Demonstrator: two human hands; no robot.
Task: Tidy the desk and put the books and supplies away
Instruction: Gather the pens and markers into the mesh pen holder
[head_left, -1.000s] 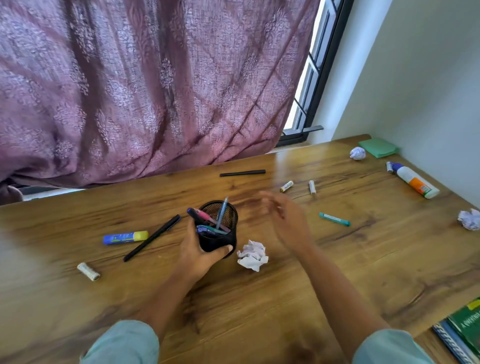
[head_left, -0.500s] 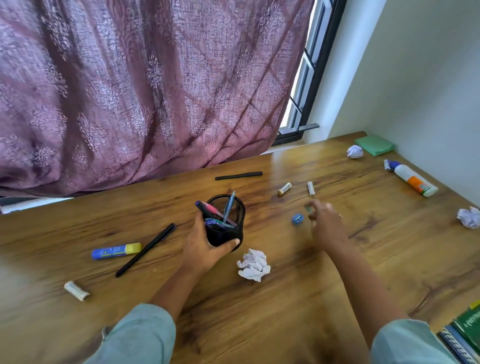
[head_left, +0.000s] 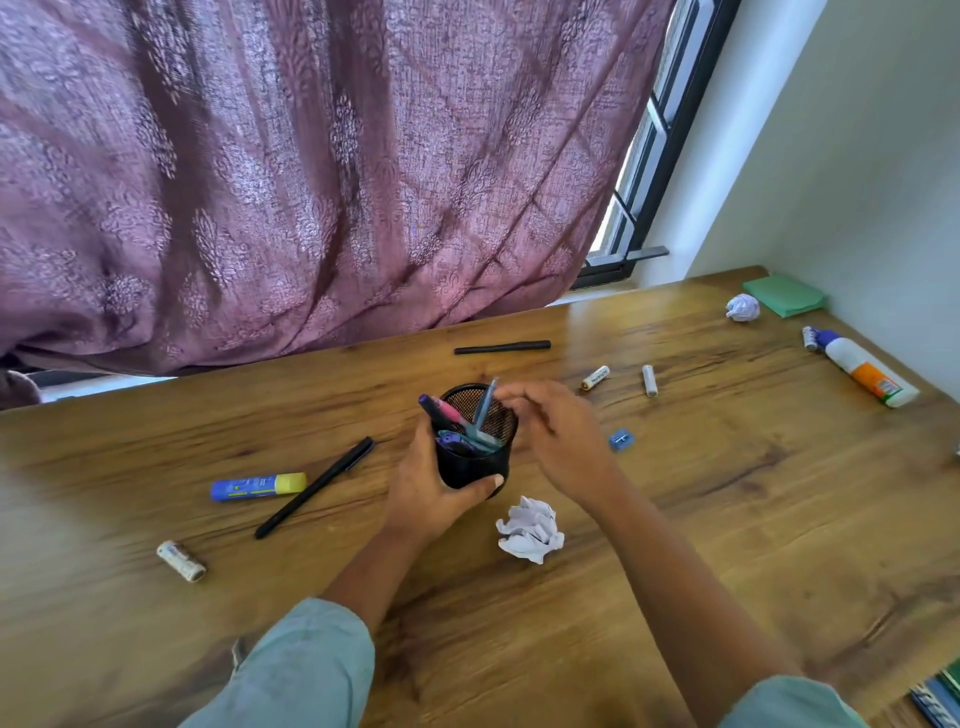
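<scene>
pens (head_left: 467, 420) point up in upright cup (head_left: 470, 466) that left fingers (head_left: 485, 482) grip; right fingers (head_left: 519, 404) unclear.

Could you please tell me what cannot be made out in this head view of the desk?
All in the head view:
- The right hand is motion-blurred above the pen cup; whether it holds anything is unclear.
- The books are cut off by the bottom right corner.
- The pen cup's lower contents are hidden by its wall and the left hand.
- The print on the battery is too small to read.
</scene>
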